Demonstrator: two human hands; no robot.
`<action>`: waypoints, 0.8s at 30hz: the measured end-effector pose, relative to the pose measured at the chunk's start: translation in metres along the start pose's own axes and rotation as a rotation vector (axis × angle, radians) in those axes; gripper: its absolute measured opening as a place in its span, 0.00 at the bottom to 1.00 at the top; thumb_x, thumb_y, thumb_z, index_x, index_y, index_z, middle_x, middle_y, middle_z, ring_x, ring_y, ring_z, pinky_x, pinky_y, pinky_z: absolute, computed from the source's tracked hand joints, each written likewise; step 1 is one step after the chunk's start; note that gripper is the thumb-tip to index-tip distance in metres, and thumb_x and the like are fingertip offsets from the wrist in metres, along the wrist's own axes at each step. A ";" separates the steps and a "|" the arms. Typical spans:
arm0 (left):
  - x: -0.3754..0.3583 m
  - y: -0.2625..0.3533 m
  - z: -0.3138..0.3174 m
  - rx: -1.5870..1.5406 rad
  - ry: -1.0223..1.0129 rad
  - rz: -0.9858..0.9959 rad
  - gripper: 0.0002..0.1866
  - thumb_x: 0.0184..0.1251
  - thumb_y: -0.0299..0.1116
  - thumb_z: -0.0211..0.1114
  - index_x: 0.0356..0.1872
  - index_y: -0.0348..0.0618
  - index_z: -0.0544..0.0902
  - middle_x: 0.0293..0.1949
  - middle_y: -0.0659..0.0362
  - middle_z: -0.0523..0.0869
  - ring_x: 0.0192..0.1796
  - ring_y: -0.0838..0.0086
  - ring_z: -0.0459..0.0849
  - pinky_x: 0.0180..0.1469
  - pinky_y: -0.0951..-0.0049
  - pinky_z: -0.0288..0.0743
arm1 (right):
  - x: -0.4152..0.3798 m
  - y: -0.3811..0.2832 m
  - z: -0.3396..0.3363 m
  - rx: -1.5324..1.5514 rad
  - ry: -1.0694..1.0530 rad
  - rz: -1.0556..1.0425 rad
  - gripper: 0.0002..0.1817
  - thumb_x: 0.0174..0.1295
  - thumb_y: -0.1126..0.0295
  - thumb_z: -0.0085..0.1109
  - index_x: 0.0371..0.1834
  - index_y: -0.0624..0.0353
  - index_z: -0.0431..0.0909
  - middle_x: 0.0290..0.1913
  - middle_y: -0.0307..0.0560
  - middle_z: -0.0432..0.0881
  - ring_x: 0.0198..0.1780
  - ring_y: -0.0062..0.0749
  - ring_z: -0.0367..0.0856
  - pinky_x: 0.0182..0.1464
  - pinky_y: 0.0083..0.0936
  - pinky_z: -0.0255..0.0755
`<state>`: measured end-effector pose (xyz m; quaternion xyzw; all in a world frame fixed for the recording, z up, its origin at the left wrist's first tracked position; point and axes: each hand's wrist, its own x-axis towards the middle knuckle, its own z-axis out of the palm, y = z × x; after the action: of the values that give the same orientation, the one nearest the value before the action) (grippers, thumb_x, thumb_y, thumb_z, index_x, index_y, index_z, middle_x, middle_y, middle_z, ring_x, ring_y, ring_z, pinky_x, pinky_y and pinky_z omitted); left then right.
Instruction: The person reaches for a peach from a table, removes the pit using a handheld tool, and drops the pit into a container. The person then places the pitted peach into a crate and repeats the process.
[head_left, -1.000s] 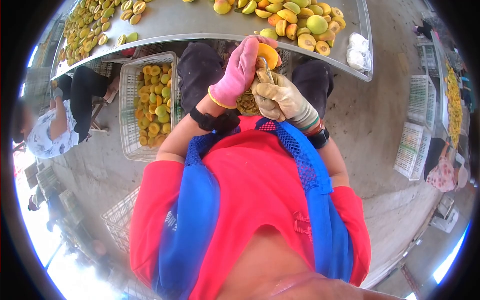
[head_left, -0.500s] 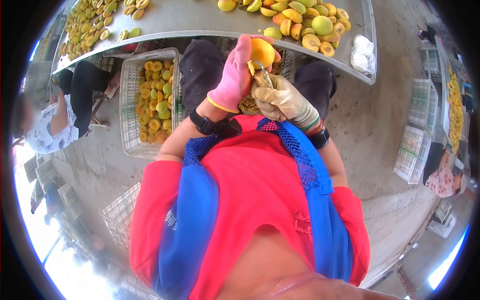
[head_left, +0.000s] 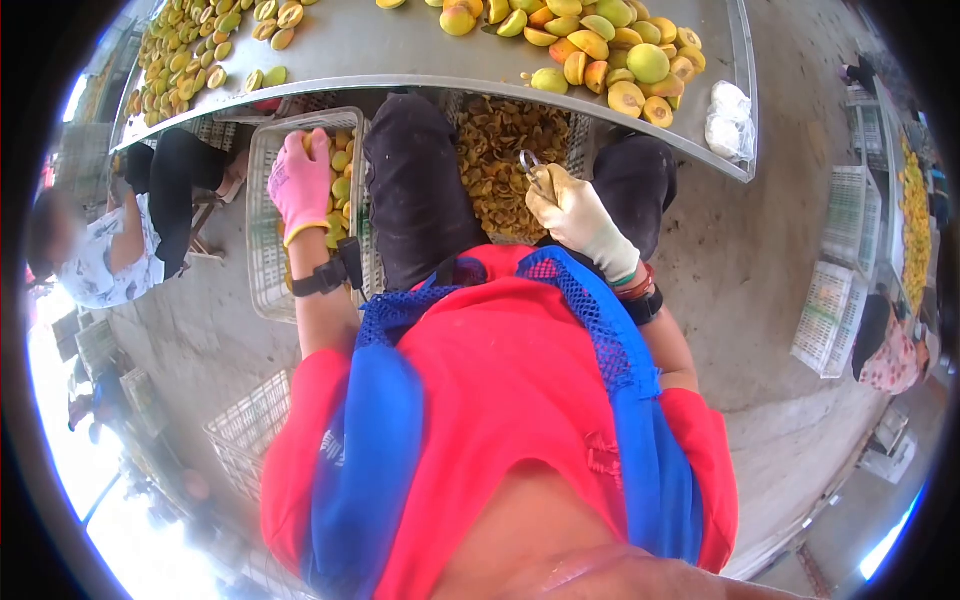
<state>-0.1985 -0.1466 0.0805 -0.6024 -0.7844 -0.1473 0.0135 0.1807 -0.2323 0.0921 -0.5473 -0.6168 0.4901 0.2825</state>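
Observation:
My left hand (head_left: 302, 182), in a pink glove, is over the white crate of fruit halves (head_left: 342, 190) beside my leg. Its fingers are bent, and whether a fruit half is under them is hidden. My right hand (head_left: 572, 212), in a cream glove, grips a small tool with a curved metal loop (head_left: 530, 160). That tool is above a crate of brown-yellow scraps (head_left: 510, 150) between my knees. Yellow and green fruit halves (head_left: 625, 60) are piled on the metal table (head_left: 400, 62) ahead.
More fruit halves (head_left: 185, 60) cover the table's left part. A white plastic bundle (head_left: 730, 120) lies near its right corner. An empty crate (head_left: 250, 430) stands at lower left. One person (head_left: 105, 245) sits at left, another (head_left: 893, 350) at right; stacked crates (head_left: 828, 310) stand at right.
My left hand has moved left and down from the middle to the crate, and the fruit half it held is no longer visible. My right hand has shifted slightly right and down with the tool.

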 end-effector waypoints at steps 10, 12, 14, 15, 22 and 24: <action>0.085 0.142 0.062 -0.209 -0.218 0.260 0.36 0.70 0.60 0.60 0.68 0.42 0.75 0.66 0.44 0.79 0.66 0.50 0.79 0.67 0.55 0.73 | 0.004 0.000 0.003 0.055 0.006 0.047 0.07 0.69 0.72 0.57 0.39 0.65 0.71 0.24 0.45 0.72 0.25 0.27 0.70 0.30 0.30 0.68; 0.108 0.178 0.082 -0.138 -0.346 0.254 0.40 0.68 0.62 0.62 0.71 0.43 0.71 0.68 0.45 0.77 0.67 0.51 0.79 0.67 0.55 0.73 | 0.002 0.006 0.000 -0.091 0.031 -0.127 0.07 0.69 0.72 0.57 0.38 0.65 0.71 0.25 0.44 0.71 0.26 0.26 0.70 0.31 0.29 0.67; 0.129 0.198 0.116 -0.072 -0.394 0.262 0.42 0.65 0.63 0.64 0.71 0.43 0.70 0.68 0.46 0.77 0.68 0.52 0.79 0.67 0.55 0.74 | 0.000 0.010 -0.003 -0.167 0.048 -0.171 0.07 0.69 0.73 0.57 0.37 0.64 0.72 0.27 0.47 0.71 0.26 0.31 0.72 0.30 0.31 0.68; 0.136 0.202 0.129 -0.052 -0.396 0.231 0.43 0.64 0.63 0.66 0.71 0.43 0.70 0.67 0.46 0.77 0.67 0.52 0.79 0.67 0.55 0.74 | -0.001 0.011 -0.005 -0.166 0.051 -0.129 0.07 0.69 0.73 0.57 0.35 0.64 0.72 0.28 0.50 0.71 0.27 0.38 0.75 0.30 0.34 0.69; 0.148 0.199 0.156 -0.355 -0.519 0.255 0.45 0.62 0.56 0.73 0.73 0.39 0.66 0.55 0.49 0.85 0.54 0.59 0.87 0.58 0.61 0.80 | -0.002 0.016 -0.015 -0.160 0.089 -0.145 0.07 0.69 0.73 0.56 0.34 0.64 0.72 0.29 0.54 0.71 0.27 0.47 0.76 0.29 0.37 0.68; 0.131 0.194 0.131 -0.670 -0.620 0.304 0.43 0.64 0.52 0.74 0.72 0.38 0.66 0.51 0.50 0.85 0.50 0.63 0.88 0.55 0.64 0.81 | 0.002 0.024 -0.011 -0.079 0.110 -0.109 0.08 0.69 0.72 0.57 0.35 0.63 0.71 0.27 0.53 0.72 0.26 0.46 0.76 0.29 0.37 0.69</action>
<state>-0.0293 0.0538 0.0225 -0.6970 -0.5639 -0.2017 -0.3943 0.1994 -0.2295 0.0735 -0.5497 -0.6480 0.4186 0.3205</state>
